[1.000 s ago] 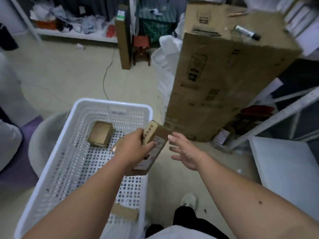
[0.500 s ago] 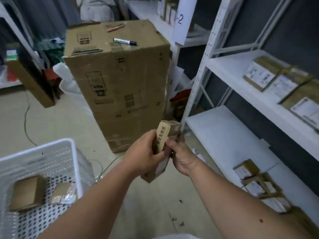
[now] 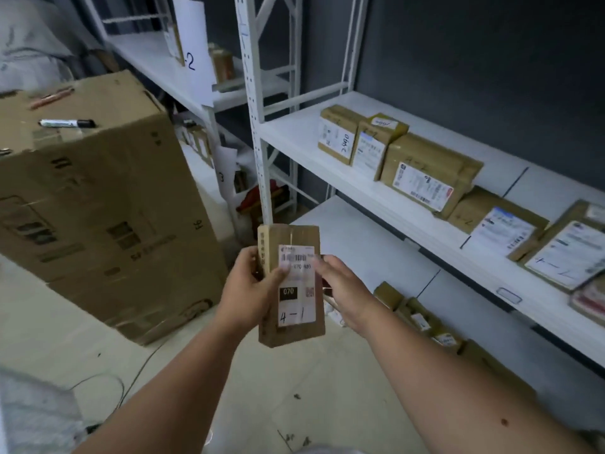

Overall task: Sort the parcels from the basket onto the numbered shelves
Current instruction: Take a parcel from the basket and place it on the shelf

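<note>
Holding a small brown parcel (image 3: pixel 291 285) upright in front of you, your left hand (image 3: pixel 250 291) grips its left edge, thumb lying across the white label, while your right hand (image 3: pixel 340 288) touches its right edge with curled fingers; whether they wrap behind it you cannot tell. The label faces you and reads "070", with "4-1" handwritten at the bottom. Below the parcel lies the pale floor (image 3: pixel 262 404), with a thin cable (image 3: pixel 108 380) trailing at the left. To your left a large cardboard box (image 3: pixel 108 204) stands on the floor, a black-capped marker (image 3: pixel 67 123) lying on its top. To your right runs a white shelf unit (image 3: pixel 262 132): the lower shelf (image 3: pixel 366 244) holds a few small parcels (image 3: pixel 422 319) near its front edge, and the shelf above (image 3: pixel 409 204) carries a row of labelled parcels (image 3: pixel 422 172), some marked by hand. Farther back, a paper sign (image 3: pixel 193 50) ending in "-2" hangs on another shelf unit.
</note>
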